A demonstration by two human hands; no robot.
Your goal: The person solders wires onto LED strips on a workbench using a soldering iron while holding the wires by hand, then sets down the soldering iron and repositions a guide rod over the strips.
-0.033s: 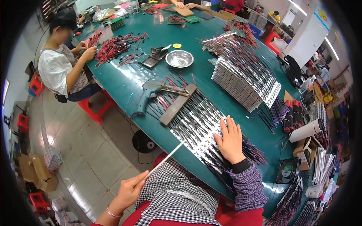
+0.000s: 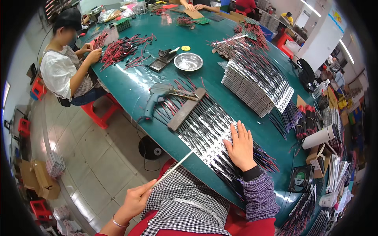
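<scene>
In my left hand [image 2: 136, 200], closed near the lower left, is the rear end of a thin white stick [image 2: 173, 168]. The stick slants up to the right, its tip at the near-left edge of a white circuit-board panel [image 2: 208, 156]. Rows of black, red and purple wires lie across that panel. My right hand [image 2: 240, 150] rests flat on its right part, fingers extended and holding nothing. A dark flat bar [image 2: 187, 109] lies over the wires at the panel's far end. Beside the bar is a teal pistol-shaped tool [image 2: 152, 103] with a cord.
A tall stack of wired panels [image 2: 248, 89] stands at the right. Farther back are a metal bowl [image 2: 188, 61], a black tray [image 2: 158, 63] and a heap of red and black wires [image 2: 124, 50]. A co-worker [image 2: 61, 70] sits at the table's left edge [image 2: 125, 111].
The stick's tip has shifted very slightly toward me and to the right along the panel's edge. My right hand stays in place on the panel.
</scene>
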